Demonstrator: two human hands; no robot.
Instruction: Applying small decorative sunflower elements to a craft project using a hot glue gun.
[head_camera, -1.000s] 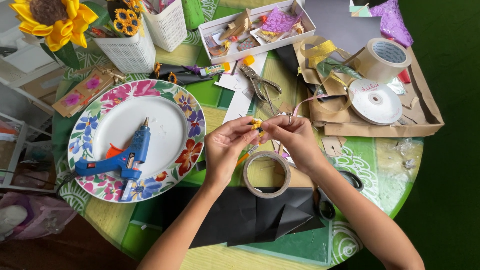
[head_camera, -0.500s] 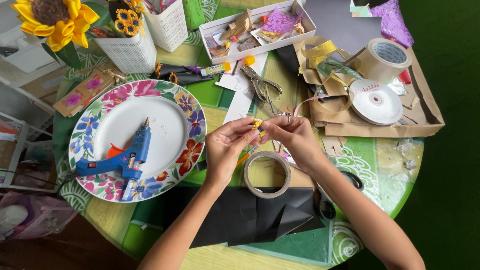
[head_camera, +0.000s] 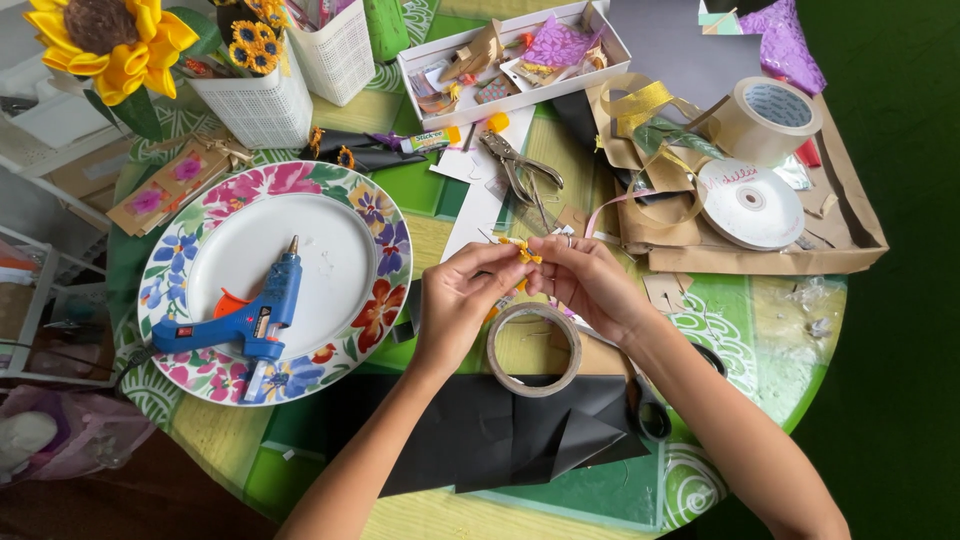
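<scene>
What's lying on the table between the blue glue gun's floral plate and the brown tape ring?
In the head view, only the left hand and forearm cross between floral plate and brown tape ring; green tablecloth and black paper below.

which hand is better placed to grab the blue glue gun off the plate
Left. The left hand sits nearest the blue plastic glue gun on the floral-rimmed white plate. The right hand is farther off; both pinch a small yellow piece.

One glue gun (head_camera: 235, 322), one floral plate (head_camera: 370, 215), two tape rolls (head_camera: 533, 350), two white baskets (head_camera: 258, 95)
</scene>
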